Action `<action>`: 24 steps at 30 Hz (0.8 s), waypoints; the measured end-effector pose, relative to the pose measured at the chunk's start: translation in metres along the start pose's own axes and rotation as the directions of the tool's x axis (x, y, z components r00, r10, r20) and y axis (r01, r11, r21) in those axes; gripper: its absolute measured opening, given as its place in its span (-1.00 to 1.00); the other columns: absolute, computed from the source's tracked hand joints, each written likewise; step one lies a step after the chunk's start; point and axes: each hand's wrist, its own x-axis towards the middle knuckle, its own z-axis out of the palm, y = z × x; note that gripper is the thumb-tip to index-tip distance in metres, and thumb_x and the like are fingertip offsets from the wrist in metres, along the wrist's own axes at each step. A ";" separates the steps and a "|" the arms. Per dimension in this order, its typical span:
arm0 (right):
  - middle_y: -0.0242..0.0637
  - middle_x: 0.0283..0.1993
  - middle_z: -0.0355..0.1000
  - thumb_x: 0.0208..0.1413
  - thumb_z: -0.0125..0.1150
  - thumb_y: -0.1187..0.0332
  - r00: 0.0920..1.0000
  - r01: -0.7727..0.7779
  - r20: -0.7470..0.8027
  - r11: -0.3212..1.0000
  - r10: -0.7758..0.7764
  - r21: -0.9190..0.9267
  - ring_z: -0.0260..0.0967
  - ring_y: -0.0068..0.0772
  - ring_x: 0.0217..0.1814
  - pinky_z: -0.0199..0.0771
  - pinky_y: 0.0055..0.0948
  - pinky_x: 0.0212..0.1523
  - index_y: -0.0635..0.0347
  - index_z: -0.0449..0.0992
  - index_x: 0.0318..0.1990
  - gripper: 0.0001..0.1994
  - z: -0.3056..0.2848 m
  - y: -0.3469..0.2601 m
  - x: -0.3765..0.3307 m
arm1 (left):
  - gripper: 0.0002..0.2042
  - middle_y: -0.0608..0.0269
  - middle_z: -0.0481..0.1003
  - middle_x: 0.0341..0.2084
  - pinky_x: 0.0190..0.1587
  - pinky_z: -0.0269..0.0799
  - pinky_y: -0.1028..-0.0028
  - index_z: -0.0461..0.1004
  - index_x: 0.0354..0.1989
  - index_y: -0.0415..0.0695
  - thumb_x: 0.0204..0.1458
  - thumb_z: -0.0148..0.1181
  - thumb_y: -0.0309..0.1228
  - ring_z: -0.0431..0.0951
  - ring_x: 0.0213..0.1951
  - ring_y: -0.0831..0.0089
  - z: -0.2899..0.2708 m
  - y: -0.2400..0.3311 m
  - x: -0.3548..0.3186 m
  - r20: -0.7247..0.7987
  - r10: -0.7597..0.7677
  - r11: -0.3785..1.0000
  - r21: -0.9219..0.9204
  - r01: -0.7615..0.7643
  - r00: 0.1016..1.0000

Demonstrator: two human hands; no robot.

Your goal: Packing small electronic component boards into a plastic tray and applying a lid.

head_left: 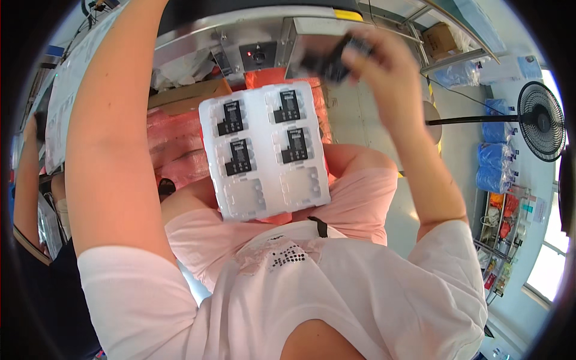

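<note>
A white plastic tray [261, 150] rests across my lap, its moulded pockets in two columns. Flat black batteries with pale printing lie in the far and middle pockets, among them one at the far left [231, 117] and one at the middle right [296, 146]. The two pockets closest to my body show bare white plastic. Beyond the tray's far right corner, my right hand [384, 60] is closed around several flat black batteries [339, 60], smeared by motion. My left arm [117, 132] reaches up past the top edge, so its hand is out of the picture.
A metal machine front with a control knob [258, 56] stands beyond the tray. Under it are a cardboard box [189, 96] and pink plastic wrapping [174, 147]. To the right are a black fan [541, 122], blue water bottles [495, 156] and a shelf. Another person's forearm [27, 180] shows far left.
</note>
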 end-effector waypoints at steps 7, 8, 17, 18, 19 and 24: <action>-0.28 -0.17 0.38 0.00 0.04 0.61 0.743 -0.585 0.457 0.806 0.489 0.089 0.33 -0.47 -0.17 0.34 -0.51 -0.12 0.28 0.43 -0.09 -0.73 0.038 0.118 -0.153 | -0.69 -0.06 0.50 -0.36 -0.18 0.37 0.22 0.45 -0.30 -0.29 -0.14 0.21 -0.30 0.49 -0.24 0.06 -0.062 0.061 -0.135 -0.032 -0.197 0.835 -0.530 0.150 0.980; -0.28 -0.17 0.38 0.00 0.04 0.61 0.739 -0.582 0.474 0.808 0.479 0.092 0.33 -0.47 -0.17 0.34 -0.51 -0.12 0.28 0.43 -0.09 -0.73 0.050 0.131 -0.163 | -0.68 0.09 0.47 -0.26 -0.21 0.39 0.38 0.39 -0.14 -0.24 -0.04 0.13 -0.32 0.47 -0.24 0.25 -0.074 0.068 -0.174 0.125 -0.215 0.779 -0.576 0.247 0.969; -0.07 0.21 0.08 -0.14 0.16 0.42 0.841 0.413 0.540 0.693 -0.041 -0.591 0.11 -0.07 0.18 0.22 -0.21 0.09 0.31 0.32 0.02 -0.52 0.060 0.150 -0.227 | -0.74 0.23 0.41 -0.47 -0.60 0.41 0.59 0.36 -0.18 -0.30 0.02 0.15 -0.41 0.43 -0.51 0.56 0.029 0.122 -0.447 0.566 -0.526 -0.048 -0.765 0.642 0.635; -0.04 0.26 0.02 -0.13 0.14 0.39 0.786 0.492 0.618 0.623 -0.018 -0.607 0.07 -0.06 0.22 0.17 -0.15 0.14 0.32 0.30 0.04 -0.50 0.060 0.153 -0.233 | -0.74 0.23 0.41 -0.47 -0.60 0.41 0.59 0.36 -0.18 -0.30 0.02 0.15 -0.41 0.43 -0.51 0.56 0.038 0.127 -0.459 0.562 -0.532 -0.052 -0.769 0.638 0.633; -0.04 0.26 0.02 -0.13 0.14 0.39 0.781 0.500 0.624 0.620 -0.022 -0.605 0.07 -0.06 0.22 0.17 -0.15 0.14 0.32 0.30 0.04 -0.50 0.059 0.154 -0.240 | -0.75 0.22 0.43 -0.47 -0.56 0.42 0.57 0.37 -0.20 -0.31 0.01 0.15 -0.42 0.44 -0.50 0.55 0.047 0.131 -0.469 0.555 -0.573 -0.058 -0.762 0.645 0.604; 0.12 0.29 -0.08 -0.04 -0.04 0.40 0.728 0.600 0.686 0.488 -0.005 -0.634 -0.08 -0.01 0.33 -0.11 0.09 0.23 0.45 0.18 0.12 -0.48 0.055 0.147 -0.247 | -0.75 0.17 0.48 -0.45 -0.38 0.41 0.42 0.42 -0.29 -0.25 -0.09 0.24 -0.37 0.46 -0.42 0.43 0.066 0.137 -0.486 0.400 -0.622 0.251 -0.712 0.656 0.673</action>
